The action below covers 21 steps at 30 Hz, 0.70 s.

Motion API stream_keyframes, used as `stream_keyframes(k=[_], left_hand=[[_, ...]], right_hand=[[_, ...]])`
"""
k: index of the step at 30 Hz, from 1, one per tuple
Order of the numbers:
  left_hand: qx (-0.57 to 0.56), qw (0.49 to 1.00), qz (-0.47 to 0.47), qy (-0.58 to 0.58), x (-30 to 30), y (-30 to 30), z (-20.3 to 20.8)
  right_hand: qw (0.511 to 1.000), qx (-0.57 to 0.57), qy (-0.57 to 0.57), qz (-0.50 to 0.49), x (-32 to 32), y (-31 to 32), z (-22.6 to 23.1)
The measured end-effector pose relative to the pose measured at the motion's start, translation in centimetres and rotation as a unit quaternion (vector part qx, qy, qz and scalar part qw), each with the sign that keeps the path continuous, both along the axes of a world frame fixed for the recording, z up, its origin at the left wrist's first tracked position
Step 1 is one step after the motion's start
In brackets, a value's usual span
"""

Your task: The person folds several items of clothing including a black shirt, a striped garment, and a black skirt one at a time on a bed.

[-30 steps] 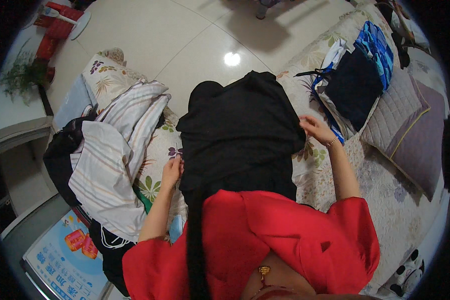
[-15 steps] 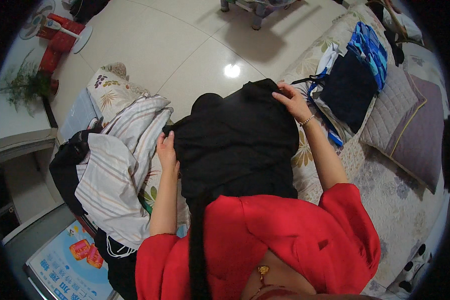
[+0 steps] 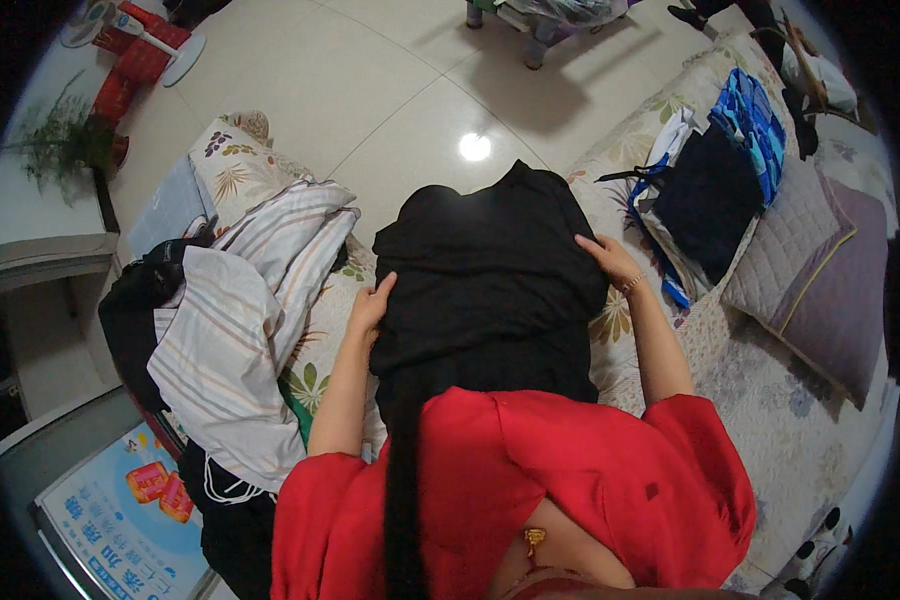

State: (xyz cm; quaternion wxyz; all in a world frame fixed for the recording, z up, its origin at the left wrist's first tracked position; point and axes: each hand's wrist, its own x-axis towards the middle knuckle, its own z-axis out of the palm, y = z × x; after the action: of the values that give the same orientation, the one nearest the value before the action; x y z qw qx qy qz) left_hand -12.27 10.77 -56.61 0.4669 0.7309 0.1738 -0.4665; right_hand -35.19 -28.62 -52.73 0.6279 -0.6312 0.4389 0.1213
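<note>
Garment first: the black cloth lies spread on the floral cover straight ahead of you, its long axis running away from your chest toward the tiled floor, far end narrowing to a point. Your left hand rests flat on its left edge, fingers curled onto the fabric; your right hand lies open, palm down, on its right edge, a little farther out than the left. Neither hand is clenched on the cloth as far as you can see (the fingertips of the left may be tucked under the edge; it is hard to tell). So the cloth sits between your two hands, each touching one long side, and the far tip is nearer your right. Left of the garment, just beside your left forearm, lies the striped heap; right of it, well apart, the blue bag and the grey cushion.
</note>
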Motion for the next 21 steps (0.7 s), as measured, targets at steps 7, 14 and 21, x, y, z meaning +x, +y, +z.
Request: stream_keyframes(k=[7, 14, 21], left_hand=[[0.125, 0.943, -0.232, -0.204, -5.1, 5.4, 1.4], [-0.014, 0.928, -0.209, -0.307, -10.0, 9.2, 2.7], [-0.280, 0.865, 0.405, 0.098, -3.3, 11.3, 8.0]], right_hand=[[0.996, 0.044, -0.079, 0.020, -6.9, -0.3, -0.5], [0.970, 0.101, -0.173, -0.136, -6.3, 1.5, 4.1], [0.894, 0.184, -0.241, -0.330, -3.9, -2.3, 5.7]])
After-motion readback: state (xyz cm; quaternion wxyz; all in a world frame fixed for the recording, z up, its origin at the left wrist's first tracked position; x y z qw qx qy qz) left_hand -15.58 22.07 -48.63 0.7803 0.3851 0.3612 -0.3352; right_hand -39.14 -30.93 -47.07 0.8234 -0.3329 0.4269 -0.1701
